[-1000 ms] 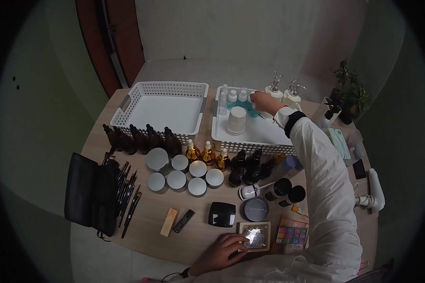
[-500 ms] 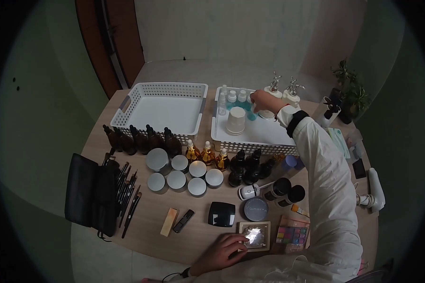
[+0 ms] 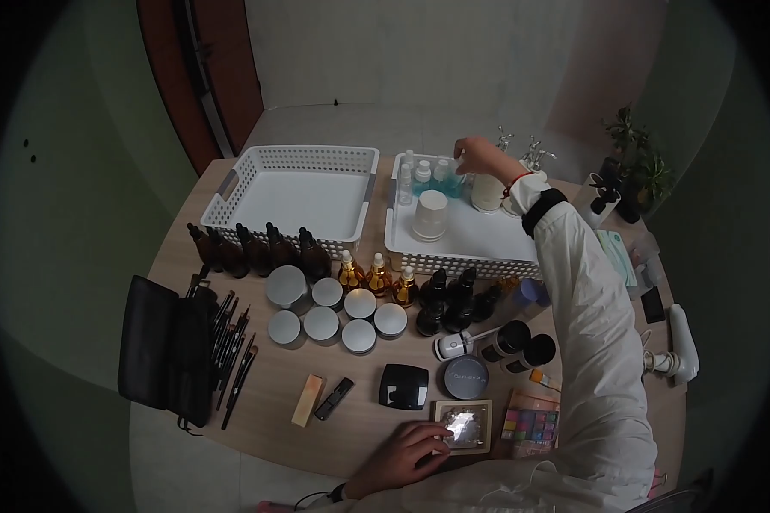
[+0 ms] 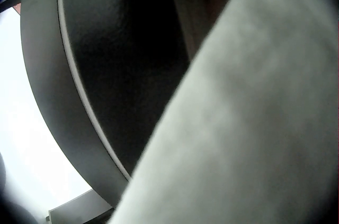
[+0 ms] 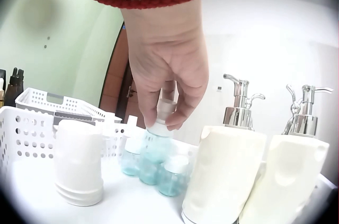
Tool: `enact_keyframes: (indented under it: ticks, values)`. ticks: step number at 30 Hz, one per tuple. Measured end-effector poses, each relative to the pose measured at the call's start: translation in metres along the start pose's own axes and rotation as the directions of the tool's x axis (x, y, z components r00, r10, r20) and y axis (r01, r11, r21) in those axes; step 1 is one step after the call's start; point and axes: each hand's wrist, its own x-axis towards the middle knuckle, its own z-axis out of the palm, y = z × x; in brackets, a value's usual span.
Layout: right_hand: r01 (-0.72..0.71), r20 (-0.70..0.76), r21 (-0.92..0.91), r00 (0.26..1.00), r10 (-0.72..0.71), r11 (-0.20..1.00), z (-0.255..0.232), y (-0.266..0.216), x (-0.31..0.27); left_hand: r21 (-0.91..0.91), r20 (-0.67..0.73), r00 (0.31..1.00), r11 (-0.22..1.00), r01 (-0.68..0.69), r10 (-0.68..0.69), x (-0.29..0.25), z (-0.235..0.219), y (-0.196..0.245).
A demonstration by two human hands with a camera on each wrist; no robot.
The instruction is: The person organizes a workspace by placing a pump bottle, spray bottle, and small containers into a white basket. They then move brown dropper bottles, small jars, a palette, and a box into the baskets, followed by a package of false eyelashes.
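Observation:
At the right basket [image 3: 453,261], my right hand [image 3: 486,162] [image 5: 167,70] pinches the top of a small bottle with teal liquid [image 5: 157,144]. In the right wrist view, this bottle stands out above other small teal bottles [image 5: 172,177]. A white ridged container [image 3: 430,215] [image 5: 79,163] and two cream pump bottles [image 3: 488,193] [image 5: 225,174] are nearby. My left hand [image 3: 399,462] lies at the table's front, its fingertips touching a square, shiny-lidded case [image 3: 464,427]. The left wrist view shows only a pale sleeve [image 4: 243,113] and blurred dark surfaces.
Another white basket [image 3: 299,205] stands at the back left. Dark dropper bottles [image 3: 281,250], amber bottles [image 3: 376,275] and silver-lidded jars [image 3: 321,325] line the middle. Brushes [image 3: 242,376] and a black case [image 3: 158,350] lie left; a plant [image 3: 646,167] is at the back right.
My right hand has moved slightly up and back with the small bottle, away from the basket's middle. My left hand has stayed in place.

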Motion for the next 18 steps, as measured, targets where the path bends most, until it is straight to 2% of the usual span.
enact_keyframes:
  ticks: [4,6,7,8,10,18]
  values:
    - [-0.001,-0.011,0.048,1.000,0.002,0.999,0.007,-0.011,-0.001,0.039,0.040,0.999,0.999,0.004,-0.005,0.003,-0.003,0.002]
    - [0.013,0.102,0.040,0.995,-0.017,0.999,0.016,-0.018,-0.001,0.069,0.061,0.998,0.998,0.014,-0.019,0.002,-0.001,0.001]
    - [0.016,0.100,0.041,0.995,-0.020,0.999,0.020,-0.023,0.000,0.080,0.066,0.997,0.997,0.019,-0.024,0.001,0.002,-0.001]
    - [0.014,0.128,0.021,0.992,-0.017,1.000,0.029,-0.024,0.004,-0.065,-0.103,0.993,0.996,-0.061,0.055,-0.002,0.014,-0.009]
    - [0.017,0.151,-0.001,0.988,-0.016,1.000,0.044,-0.026,0.011,-0.187,-0.281,0.954,0.968,-0.165,0.108,-0.004,0.023,-0.015]
    - [0.002,0.043,0.019,0.999,-0.003,1.000,0.057,-0.037,0.025,-0.216,-0.267,0.958,0.962,-0.166,0.106,-0.005,0.027,-0.019]
